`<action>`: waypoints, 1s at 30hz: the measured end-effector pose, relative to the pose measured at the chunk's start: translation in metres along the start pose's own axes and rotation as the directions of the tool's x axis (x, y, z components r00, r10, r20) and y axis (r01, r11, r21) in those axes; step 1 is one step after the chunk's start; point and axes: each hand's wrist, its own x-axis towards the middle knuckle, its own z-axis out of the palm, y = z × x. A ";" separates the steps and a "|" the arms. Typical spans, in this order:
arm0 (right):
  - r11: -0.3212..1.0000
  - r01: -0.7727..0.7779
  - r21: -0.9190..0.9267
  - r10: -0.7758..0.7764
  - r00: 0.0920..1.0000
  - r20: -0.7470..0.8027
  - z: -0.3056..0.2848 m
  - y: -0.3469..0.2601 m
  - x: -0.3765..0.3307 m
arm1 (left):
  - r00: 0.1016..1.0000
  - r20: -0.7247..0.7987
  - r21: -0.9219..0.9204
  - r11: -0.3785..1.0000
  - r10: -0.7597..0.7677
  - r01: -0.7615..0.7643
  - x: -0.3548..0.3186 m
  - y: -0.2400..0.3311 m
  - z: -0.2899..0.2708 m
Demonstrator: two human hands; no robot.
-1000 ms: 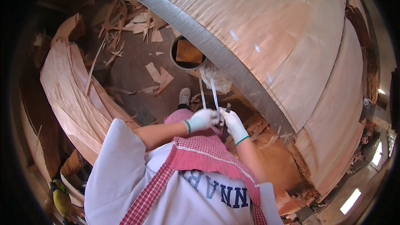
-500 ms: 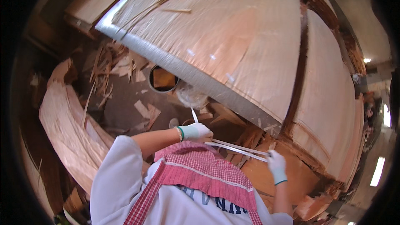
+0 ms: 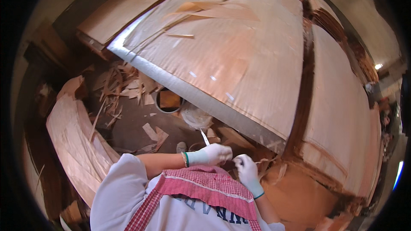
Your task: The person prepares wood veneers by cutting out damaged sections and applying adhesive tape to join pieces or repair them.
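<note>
My left hand [image 3: 216, 154], in a white glove with a green cuff, is closed in front of my chest. A narrow strip of white tape [image 3: 204, 137] runs into it from a clear plastic bag [image 3: 196, 117] beside the metal table edge. Just to its right is my right hand [image 3: 247, 169], gloved the same way, its fingers curled in. A small dark spot shows at those fingers; I cannot tell what they hold. The two hands are close together with a slight gap between them.
A metal-edged table [image 3: 184, 89] carries wide wood veneer sheets [image 3: 205, 55] with loose strips on top. More veneer stacks [image 3: 338, 115] stand at the right. Bent veneer sheets [image 3: 79, 141] lean at the left. A round container [image 3: 168, 110] and veneer scraps [image 3: 156, 134] lie on the floor.
My right hand has moved left and up, close to my left hand. The tape stretched between the hands no longer shows. My left hand has shifted slightly right and down.
</note>
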 end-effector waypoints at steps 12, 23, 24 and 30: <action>0.997 0.071 0.024 -0.070 0.997 -0.017 0.087 -0.044 0.135 | 0.817 -0.464 -0.520 0.852 -0.342 0.061 -0.048 -0.063 -0.092; 0.578 -0.370 0.728 0.455 0.886 0.089 0.286 -0.042 0.262 | 0.234 -0.906 -0.070 0.669 -0.353 0.740 -0.067 -0.313 -0.252; 0.647 -0.315 0.694 0.417 0.908 0.023 0.310 -0.030 0.276 | 0.237 -0.904 -0.034 0.613 -0.355 0.789 -0.056 -0.316 -0.254; 0.726 -0.277 0.629 0.385 0.922 -0.039 0.390 -0.007 0.321 | 0.283 -0.888 0.096 0.455 -0.363 0.885 -0.044 -0.312 -0.258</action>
